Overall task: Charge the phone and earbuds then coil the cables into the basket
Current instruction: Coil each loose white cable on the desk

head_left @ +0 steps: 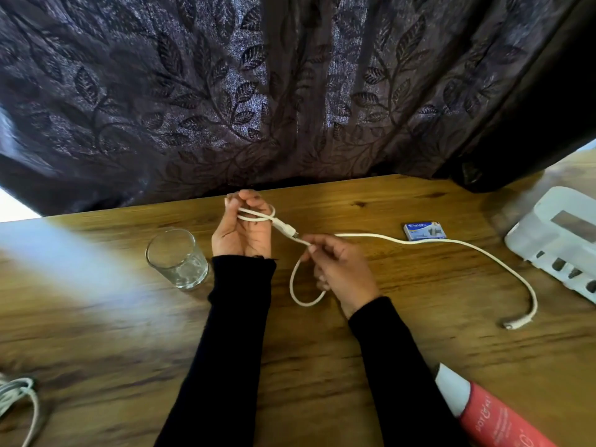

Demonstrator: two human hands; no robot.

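The left hand (242, 228) is raised a little above the wooden table (371, 359), palm turned toward the camera, and the white cable (429, 241) is wound around its fingers in about two turns, so the fingers are curled and keep the loops in place. One plug end of the cable (287, 229) sticks out from this winding, to the right of the left hand. The right hand (342, 269) is just beside, a bit nearer to the person, and it pinches the cable between thumb and forefinger; the other fingers are bent under the palm. Below the right hand the cable makes a loose loop that lies on the table, and from the pinch the rest runs to the right in a long curve and ends in a second white plug (516, 322) on the wood, near a white basket (558, 243) at the right edge. Both arms wear black sleeves. An empty drinking glass (176, 258) stands upright left of the left hand. A small blue box (424, 231) lies behind the cable, apart from it. At the lower left corner another coiled cable (17, 395), grey-white, is partly seen, and at the lower right a red and white tube (490, 417) lies tilted. A dark curtain (258, 91) with leaf pattern hangs behind the table
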